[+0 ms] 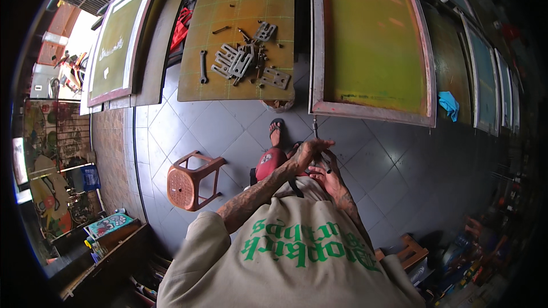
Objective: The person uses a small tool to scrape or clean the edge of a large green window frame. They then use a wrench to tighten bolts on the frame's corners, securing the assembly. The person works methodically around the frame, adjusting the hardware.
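My left hand point(309, 154) and my right hand point(329, 180) are close together in front of my waist, just below the near corner of a screen-printing frame point(374, 112). My left hand lies across, fingers bunched toward the right. The fingers of my right hand curl, palm partly up, beside a short dark tip; what the hands hold is mostly hidden. A thin metal rod point(315, 128) stands between my left hand and the frame's corner; whether the hand grips it is unclear.
On the yellow-brown board point(240, 0) ahead lie slotted metal plates point(234, 64), bolts and a wrench point(203, 67). A brown plastic stool point(184, 188) stands on the tiled floor at left. More framed screens point(123, 43) line both sides; a blue cloth point(448, 105) hangs at right.
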Tool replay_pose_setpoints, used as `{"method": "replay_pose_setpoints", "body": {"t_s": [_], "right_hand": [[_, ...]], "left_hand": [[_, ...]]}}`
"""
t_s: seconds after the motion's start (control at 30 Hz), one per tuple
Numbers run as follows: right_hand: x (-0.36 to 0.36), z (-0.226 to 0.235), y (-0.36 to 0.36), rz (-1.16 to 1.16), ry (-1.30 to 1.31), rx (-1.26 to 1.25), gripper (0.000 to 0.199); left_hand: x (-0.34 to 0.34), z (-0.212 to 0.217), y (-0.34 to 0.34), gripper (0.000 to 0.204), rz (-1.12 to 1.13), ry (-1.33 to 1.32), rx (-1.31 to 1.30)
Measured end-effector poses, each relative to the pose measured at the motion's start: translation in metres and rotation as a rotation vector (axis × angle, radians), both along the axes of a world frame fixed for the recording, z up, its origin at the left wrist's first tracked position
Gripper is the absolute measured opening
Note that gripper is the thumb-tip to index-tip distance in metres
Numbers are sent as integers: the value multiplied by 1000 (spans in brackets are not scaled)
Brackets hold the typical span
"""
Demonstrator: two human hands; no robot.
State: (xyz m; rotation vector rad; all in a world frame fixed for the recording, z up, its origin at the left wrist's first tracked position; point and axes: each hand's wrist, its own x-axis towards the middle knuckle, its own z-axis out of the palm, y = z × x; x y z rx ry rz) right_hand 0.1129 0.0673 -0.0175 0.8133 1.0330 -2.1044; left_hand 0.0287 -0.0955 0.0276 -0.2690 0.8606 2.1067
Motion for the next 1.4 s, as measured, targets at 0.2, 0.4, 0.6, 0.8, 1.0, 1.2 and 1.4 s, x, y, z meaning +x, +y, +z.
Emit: {"method": "replay_pose_setpoints", "body": {"t_s": [0.2, 0.4, 0.6, 0.8, 1.0, 1.2, 1.4], "right_hand": [[-11, 32, -5, -45, -53, -445, 41], [-4, 32, -22, -261, -277, -478, 53], [-14, 75, -46, -313, -225, -579, 48], [-15, 57, -67, -480, -124, -646, 34], [-19, 44, -85, -671, 157, -864, 25], [-17, 17, -82, -796, 177, -563, 15], [3, 25, -96, -818, 200, -244, 21]], "left_hand": [[-5, 11, 5, 32, -16, 222, -237], [-17, 48, 5, 27, 49, -167, -32], [-15, 20, -9, 48, -127, 103, -269], [-25, 25, -23, 59, -260, 310, -229], [-43, 42, -15, 59, -346, -201, 43], [-50, 19, -32, 55, -551, 223, -195], [-55, -1, -41, 52, -359, 945, -326]]}}
